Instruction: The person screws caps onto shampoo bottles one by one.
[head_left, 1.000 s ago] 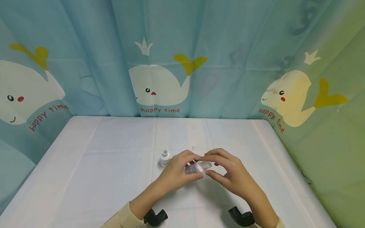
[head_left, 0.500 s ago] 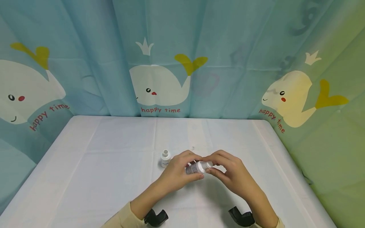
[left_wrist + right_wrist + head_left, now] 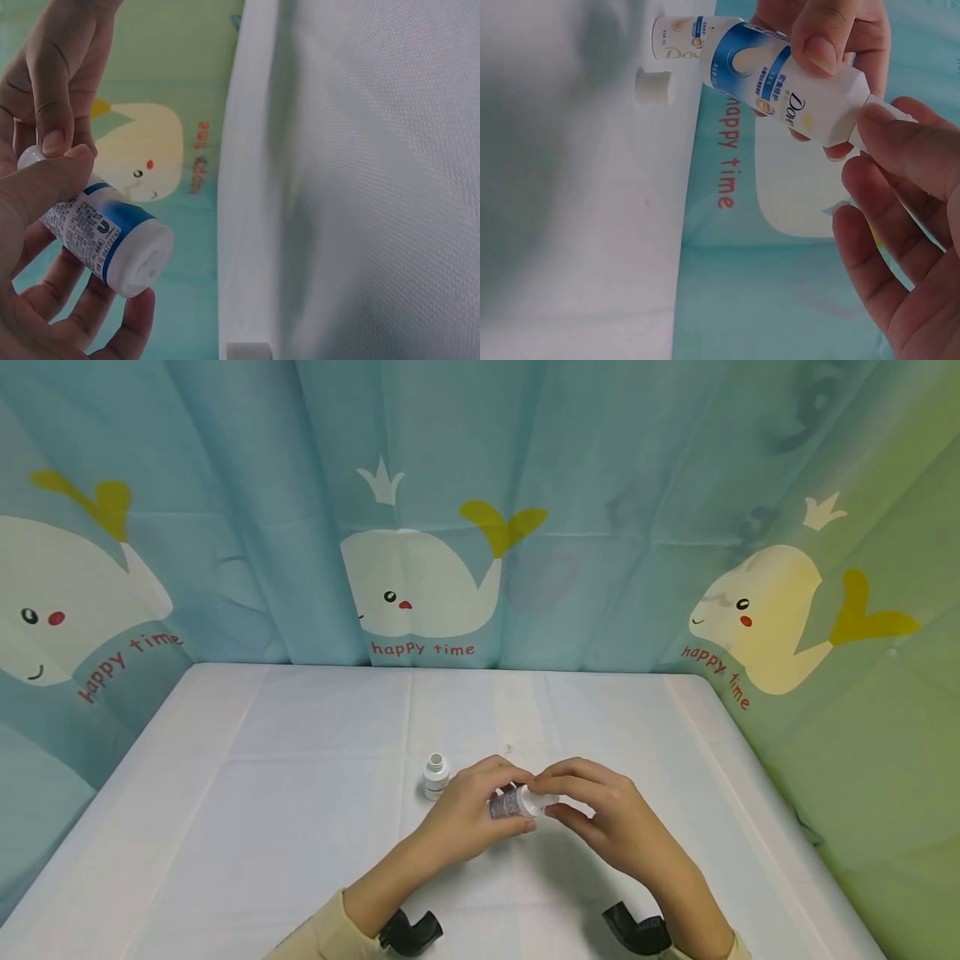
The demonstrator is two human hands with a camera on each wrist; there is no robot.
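My left hand [image 3: 472,810] grips a small white Dove lotion bottle [image 3: 769,75] with a blue band, holding it tilted above the table. Its narrow top points toward my right hand [image 3: 600,806], whose thumb and forefinger pinch the white cap [image 3: 885,124] on the bottle's neck. The other right fingers are spread apart from it. In the left wrist view the bottle's base [image 3: 142,259] faces the camera, and its back label shows. A second white bottle [image 3: 435,778] stands upright on the table just left of my left hand; its neck has no cap.
A loose white cap [image 3: 654,88] lies on the table close to the standing bottle. White cloth covers the table [image 3: 315,802]. A blue-green curtain [image 3: 592,510] with whale prints hangs along the back and sides.
My right fingers have shifted around the cap, from loosely about it to pinching it, and the forefinger now lies farther over it. The left hand and the standing bottle stay in place.
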